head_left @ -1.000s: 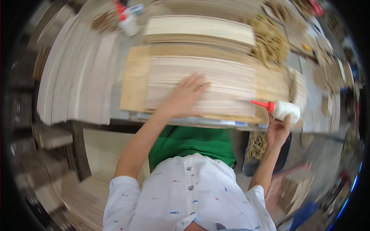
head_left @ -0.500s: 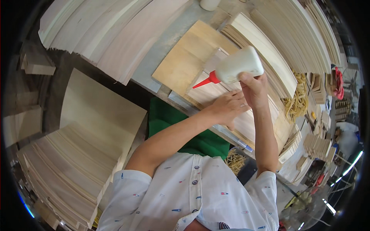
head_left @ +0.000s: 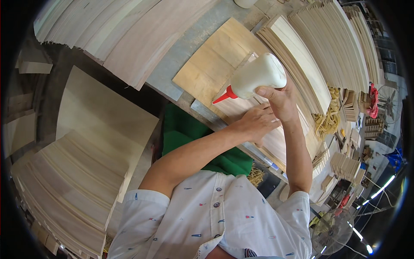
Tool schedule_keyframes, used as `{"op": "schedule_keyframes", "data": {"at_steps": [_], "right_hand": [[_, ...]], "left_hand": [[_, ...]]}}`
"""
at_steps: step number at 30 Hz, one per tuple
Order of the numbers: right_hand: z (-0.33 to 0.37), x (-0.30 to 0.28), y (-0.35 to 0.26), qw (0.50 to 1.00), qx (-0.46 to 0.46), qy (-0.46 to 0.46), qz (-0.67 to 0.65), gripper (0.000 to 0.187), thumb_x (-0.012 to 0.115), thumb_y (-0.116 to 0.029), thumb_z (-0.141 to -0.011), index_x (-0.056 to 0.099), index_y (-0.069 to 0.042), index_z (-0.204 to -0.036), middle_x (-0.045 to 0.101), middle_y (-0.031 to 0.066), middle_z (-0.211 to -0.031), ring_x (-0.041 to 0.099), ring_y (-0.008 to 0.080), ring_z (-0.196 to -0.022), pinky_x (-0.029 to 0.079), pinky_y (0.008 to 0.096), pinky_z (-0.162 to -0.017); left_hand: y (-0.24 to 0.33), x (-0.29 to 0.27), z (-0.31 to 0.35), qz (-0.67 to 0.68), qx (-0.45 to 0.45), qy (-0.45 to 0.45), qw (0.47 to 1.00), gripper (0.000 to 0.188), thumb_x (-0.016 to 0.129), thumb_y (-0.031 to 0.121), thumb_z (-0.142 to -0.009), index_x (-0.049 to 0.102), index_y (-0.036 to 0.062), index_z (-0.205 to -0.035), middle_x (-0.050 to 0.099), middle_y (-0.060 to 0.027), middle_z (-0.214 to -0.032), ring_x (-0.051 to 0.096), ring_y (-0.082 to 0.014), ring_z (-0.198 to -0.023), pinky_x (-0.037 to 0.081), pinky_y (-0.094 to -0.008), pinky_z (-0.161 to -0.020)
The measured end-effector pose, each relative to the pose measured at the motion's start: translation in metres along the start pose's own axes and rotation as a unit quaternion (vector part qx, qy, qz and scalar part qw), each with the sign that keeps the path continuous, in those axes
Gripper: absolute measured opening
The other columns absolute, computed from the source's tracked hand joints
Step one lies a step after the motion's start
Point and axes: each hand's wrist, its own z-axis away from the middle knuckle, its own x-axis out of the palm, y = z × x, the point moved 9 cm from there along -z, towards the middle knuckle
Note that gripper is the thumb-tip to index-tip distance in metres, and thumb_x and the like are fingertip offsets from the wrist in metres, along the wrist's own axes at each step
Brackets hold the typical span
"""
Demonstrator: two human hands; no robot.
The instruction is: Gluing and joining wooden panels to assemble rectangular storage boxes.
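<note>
— What did the right hand have?

— A white glue bottle with a red nozzle. The fingers were wrapped around its rear end, closed tight on it, and the bottle lay nearly on its side, the red tip pointing left and slightly down, above the near edge of the stacked veneer sheets.

— And the left hand?

— Just below the right one, touching it at the wrist side. It rested palm-down on the veneer stack, fingers loosely curled; it gripped nothing that I could make out — whether the fingertips pinched the top sheet was hidden.

— What was under the stack?

— A tan plywood board, lying on the grey workbench. The bottle's nozzle hung over the spot where the board met the stack.

— Around them?

— Piles of pale veneer strips fanned out behind the board on the right and another broad run along the upper left. A lower stack of large sheets sat off the person's left side, well apart from the hands. A green cloth showed below the bench edge, and a tangle of yellowish strands lay to the right of the stack.
</note>
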Motion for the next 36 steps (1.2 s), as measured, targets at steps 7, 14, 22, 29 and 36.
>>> {"op": "schedule_keyframes", "data": {"at_steps": [7, 14, 22, 29, 36], "right_hand": [[-0.007, -0.015, -0.007, 0.999, -0.021, 0.026, -0.014, 0.073, 0.083, -0.007, -0.071, 0.047, -0.003, -0.134, 0.062, 0.0087, -0.120, 0.058, 0.0198, -0.112, 0.046, 0.0363, -0.099], [-0.018, -0.028, -0.019, 0.998, -0.056, 0.035, 0.009, 0.071, 0.082, -0.010, -0.073, 0.046, -0.003, -0.133, 0.062, 0.0084, -0.118, 0.059, 0.0197, -0.111, 0.046, 0.0359, -0.098], [-0.029, -0.050, -0.025, 0.994, -0.084, 0.065, 0.007, 0.067, 0.081, -0.010, -0.075, 0.046, 0.000, -0.132, 0.062, 0.0102, -0.118, 0.059, 0.0210, -0.110, 0.047, 0.0364, -0.096], [-0.041, -0.069, -0.026, 0.990, -0.105, 0.087, 0.023, 0.065, 0.079, -0.011, -0.078, 0.046, 0.000, -0.132, 0.061, 0.0104, -0.118, 0.059, 0.0208, -0.110, 0.047, 0.0361, -0.096], [-0.049, -0.091, -0.031, 0.983, -0.133, 0.123, 0.020, 0.061, 0.078, -0.011, -0.079, 0.047, 0.000, -0.131, 0.062, 0.0094, -0.116, 0.059, 0.0198, -0.109, 0.046, 0.0360, -0.096]], "left_hand": [[0.004, -0.003, -0.002, -0.046, -0.002, -0.031, 0.998, 0.093, 0.086, 0.033, -0.054, 0.049, 0.0106, -0.136, 0.048, -0.0081, -0.140, 0.037, -0.0240, -0.136, 0.024, -0.0394, -0.116], [0.002, -0.002, -0.002, -0.040, -0.022, -0.044, 0.998, 0.093, 0.085, 0.035, -0.058, 0.046, 0.0122, -0.139, 0.038, -0.0093, -0.149, 0.027, -0.0259, -0.142, 0.020, -0.0390, -0.118], [0.002, 0.004, -0.004, -0.047, -0.027, -0.091, 0.994, 0.094, 0.084, 0.036, -0.062, 0.042, 0.0124, -0.142, 0.031, -0.0101, -0.154, 0.020, -0.0261, -0.145, 0.015, -0.0384, -0.119], [0.001, 0.002, -0.004, -0.042, -0.030, -0.120, 0.991, 0.095, 0.083, 0.036, -0.064, 0.039, 0.0122, -0.144, 0.028, -0.0112, -0.155, 0.017, -0.0268, -0.146, 0.013, -0.0393, -0.120], [0.002, 0.004, -0.003, -0.055, -0.027, -0.120, 0.991, 0.095, 0.081, 0.039, -0.065, 0.038, 0.0118, -0.145, 0.027, -0.0101, -0.156, 0.016, -0.0260, -0.147, 0.013, -0.0399, -0.120]]}}
